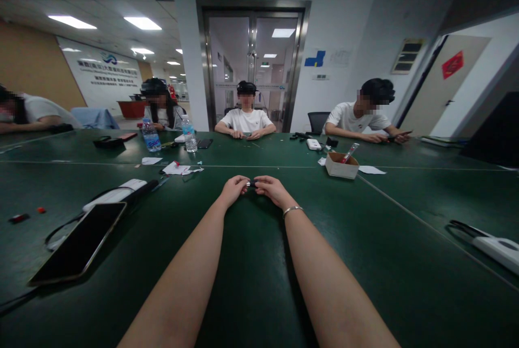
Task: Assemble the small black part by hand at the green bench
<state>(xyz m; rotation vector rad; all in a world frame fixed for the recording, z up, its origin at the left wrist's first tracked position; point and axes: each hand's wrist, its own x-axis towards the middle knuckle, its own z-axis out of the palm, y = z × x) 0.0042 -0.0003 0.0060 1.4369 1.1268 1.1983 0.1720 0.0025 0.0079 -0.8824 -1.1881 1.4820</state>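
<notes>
Over the green table [259, 261], both my arms stretch forward and my hands meet in the middle. A small black object with a silver end [251, 183] spans the gap between my fingertips. It resembles a USB stick, though it is too small to be sure. My left hand [234, 189] pinches its silver end. On the black end, the fingers of my right hand [274, 190] are closed. A bracelet [292, 210] circles my right wrist. My fingers hide part of the object.
At left lie a phone [83, 242], a white power bank [115, 194] and cables. Paper scraps [176, 168] and two bottles [151, 135] are farther back. Right of centre stands a small box [341, 165]; a white device [497, 248] lies far right. Several people sit around the table.
</notes>
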